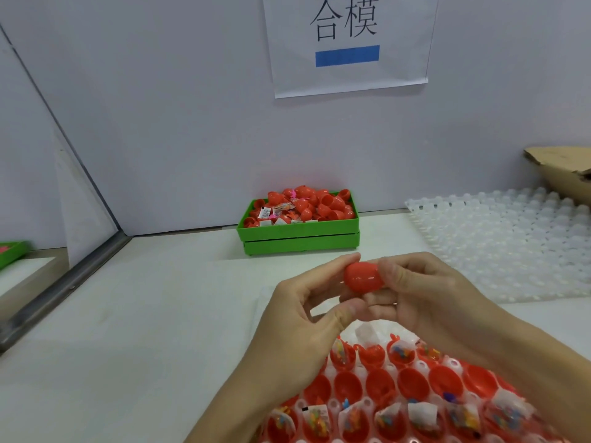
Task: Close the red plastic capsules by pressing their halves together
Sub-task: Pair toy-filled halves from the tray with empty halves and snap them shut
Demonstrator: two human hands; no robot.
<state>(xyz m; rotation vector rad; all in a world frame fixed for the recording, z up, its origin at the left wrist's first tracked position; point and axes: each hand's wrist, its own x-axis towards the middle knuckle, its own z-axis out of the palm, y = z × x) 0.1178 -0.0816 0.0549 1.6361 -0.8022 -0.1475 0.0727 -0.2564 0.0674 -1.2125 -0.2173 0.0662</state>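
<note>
Centrally, above the white desk [134,330], both hands meet on a single red capsule [363,278], which appears joined into one egg shape. The left hand [307,318] pinches the capsule's left end, forefinger over the top and thumb beneath; the right hand [428,292] curls its fingers round the right end, so each grip is closed on the same capsule, held clear of the desk. Directly below the grip, nearest the viewer, lies a white cell tray [425,367] whose pockets hold open red capsule halves [412,383]; the near rows carry small toys in packets [422,414], partly blurred. Beyond the grip, against the back wall [160,123], stands a green bin [299,233] heaped with red capsule shells and a few paper slips, stacked on a second green bin. To the right of the grip and farther back lies a translucent white cell tray [511,244], with a cardboard box [563,171] at its far corner. High above the grip, a paper sign [348,43] bearing two characters and a blue bar hangs on the wall. Far left of the grip, a partition panel [38,155] meets the desk along a metal rail.
</note>
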